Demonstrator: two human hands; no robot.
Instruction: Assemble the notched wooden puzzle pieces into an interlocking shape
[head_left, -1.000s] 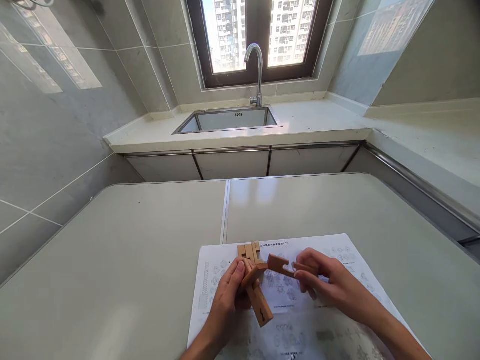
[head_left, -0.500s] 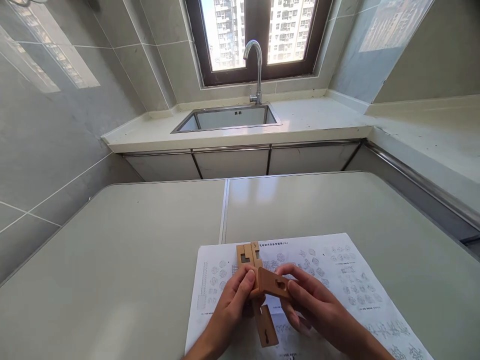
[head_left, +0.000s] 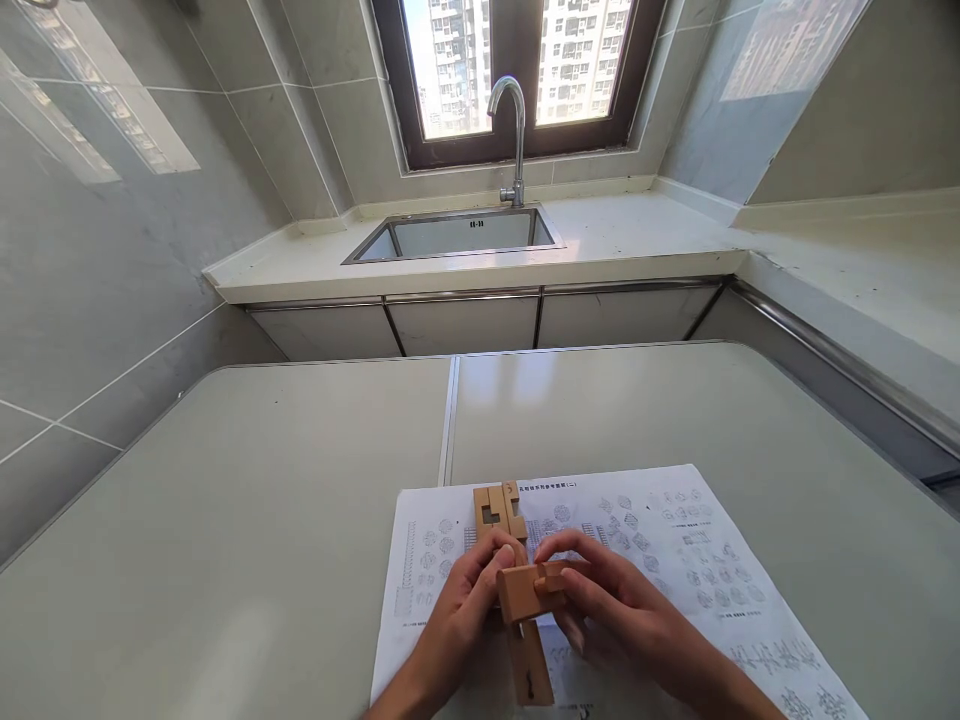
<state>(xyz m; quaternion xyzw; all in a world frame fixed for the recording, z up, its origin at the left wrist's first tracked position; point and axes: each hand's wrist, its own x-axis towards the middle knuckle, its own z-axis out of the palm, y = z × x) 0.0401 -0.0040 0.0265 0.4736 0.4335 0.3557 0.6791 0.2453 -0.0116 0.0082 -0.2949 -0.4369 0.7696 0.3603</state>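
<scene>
1. A light-brown interlocking wooden block puzzle runs lengthwise away from the person, over a white printed instruction sheet on the grey desk.
2. The left hand clamps its middle.
3. The right hand pinches a short notched wooden crosspiece, lying crosswise between both hands.

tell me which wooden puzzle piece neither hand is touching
The notched wooden pieces lying on the printed sheet just beyond the fingers. The other pieces are joined together and gripped between the left hand and right hand.
</scene>
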